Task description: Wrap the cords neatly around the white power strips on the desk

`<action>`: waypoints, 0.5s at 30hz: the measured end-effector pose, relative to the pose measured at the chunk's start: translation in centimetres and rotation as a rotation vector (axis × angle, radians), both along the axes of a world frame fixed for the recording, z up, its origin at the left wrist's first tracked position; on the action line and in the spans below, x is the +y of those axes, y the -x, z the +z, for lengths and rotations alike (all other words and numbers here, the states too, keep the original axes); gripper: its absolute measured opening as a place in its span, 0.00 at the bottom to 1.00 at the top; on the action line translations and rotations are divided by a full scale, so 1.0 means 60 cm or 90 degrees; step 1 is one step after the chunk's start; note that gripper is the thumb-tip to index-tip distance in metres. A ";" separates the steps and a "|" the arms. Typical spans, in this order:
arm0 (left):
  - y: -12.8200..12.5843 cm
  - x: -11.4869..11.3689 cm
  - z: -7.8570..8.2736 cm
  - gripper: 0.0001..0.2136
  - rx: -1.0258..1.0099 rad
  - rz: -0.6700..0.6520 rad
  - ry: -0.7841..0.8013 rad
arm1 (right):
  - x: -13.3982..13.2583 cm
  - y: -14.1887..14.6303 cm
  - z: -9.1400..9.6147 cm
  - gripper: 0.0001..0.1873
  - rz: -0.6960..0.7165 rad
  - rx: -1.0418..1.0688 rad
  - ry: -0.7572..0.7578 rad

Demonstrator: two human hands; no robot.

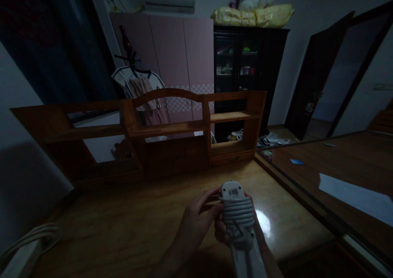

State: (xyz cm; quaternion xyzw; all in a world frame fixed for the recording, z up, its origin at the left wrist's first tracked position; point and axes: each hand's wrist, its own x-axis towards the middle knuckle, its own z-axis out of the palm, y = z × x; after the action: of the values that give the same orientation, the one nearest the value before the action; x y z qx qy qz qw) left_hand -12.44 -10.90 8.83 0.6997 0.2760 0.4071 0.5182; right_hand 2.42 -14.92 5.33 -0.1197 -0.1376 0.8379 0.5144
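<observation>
Above the table [129, 220], my right hand [220, 230] clasps the strip [232, 192]; my left hand [198, 216], grip unclear, touches cord [238, 212], seemingly winding, tension needed next.

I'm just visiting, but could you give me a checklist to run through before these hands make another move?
1. Power strip held: ok, the right hand wraps round it.
2. Cable wound round the strip: ok, several turns lie side by side near the labelled end.
3. Left hand at the windings: ok, its fingertips are at their left edge; whether they pinch the cable, cannot tell.
4. Cable's end tucked in: cannot tell, the lower part is too dark.
5. White object with loose cord, at lower left, away from the hands: ok.
6. Good lighting: not ok, the room is dim.
</observation>
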 end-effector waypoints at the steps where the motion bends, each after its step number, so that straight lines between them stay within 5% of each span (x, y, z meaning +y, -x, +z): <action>1: 0.007 -0.002 0.001 0.17 0.023 0.009 -0.054 | 0.002 0.000 -0.001 0.32 -0.004 0.003 -0.011; 3: 0.020 -0.005 -0.001 0.21 0.082 -0.002 -0.181 | 0.005 0.001 -0.002 0.31 -0.005 -0.009 -0.044; 8: 0.036 -0.012 -0.022 0.51 0.259 -0.060 -0.465 | 0.000 0.011 0.010 0.28 -0.069 -0.084 -0.108; 15: 0.025 -0.008 -0.049 0.32 0.263 0.065 -0.583 | -0.003 0.016 0.028 0.33 -0.065 -0.129 -0.090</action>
State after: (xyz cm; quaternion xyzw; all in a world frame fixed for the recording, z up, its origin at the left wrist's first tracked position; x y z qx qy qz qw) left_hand -13.95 -11.40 5.91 0.9068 0.1994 0.3644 0.0721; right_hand 1.45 -15.09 6.99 -0.1739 -0.2415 0.7823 0.5472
